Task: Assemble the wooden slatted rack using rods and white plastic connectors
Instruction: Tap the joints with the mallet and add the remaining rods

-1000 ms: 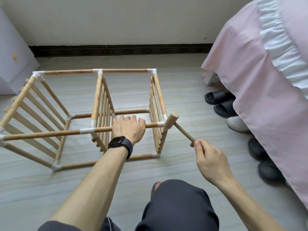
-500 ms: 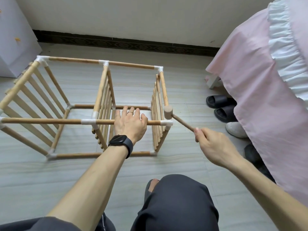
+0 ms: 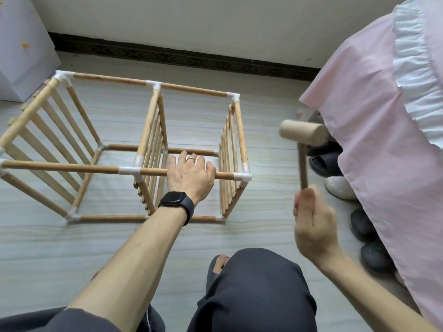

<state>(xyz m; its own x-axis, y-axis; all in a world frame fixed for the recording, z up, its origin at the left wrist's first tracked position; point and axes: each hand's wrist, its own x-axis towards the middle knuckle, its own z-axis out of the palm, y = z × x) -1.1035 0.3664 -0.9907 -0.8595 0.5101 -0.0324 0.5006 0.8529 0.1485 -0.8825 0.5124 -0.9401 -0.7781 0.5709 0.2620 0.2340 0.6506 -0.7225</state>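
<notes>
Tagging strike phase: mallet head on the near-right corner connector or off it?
Off. Mallet head is above and right of the corner connector, floor showing between them; right hand grips the handle.

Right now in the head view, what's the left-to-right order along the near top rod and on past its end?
Along the near top rod: middle connector → left hand → corner connector → mallet → pink bedcover.

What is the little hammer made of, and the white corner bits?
The mallet looks like bare pale wood: matte tan, no paint or shine. The corner connector looks like smooth white plastic, though it is too small to be sure.
</notes>
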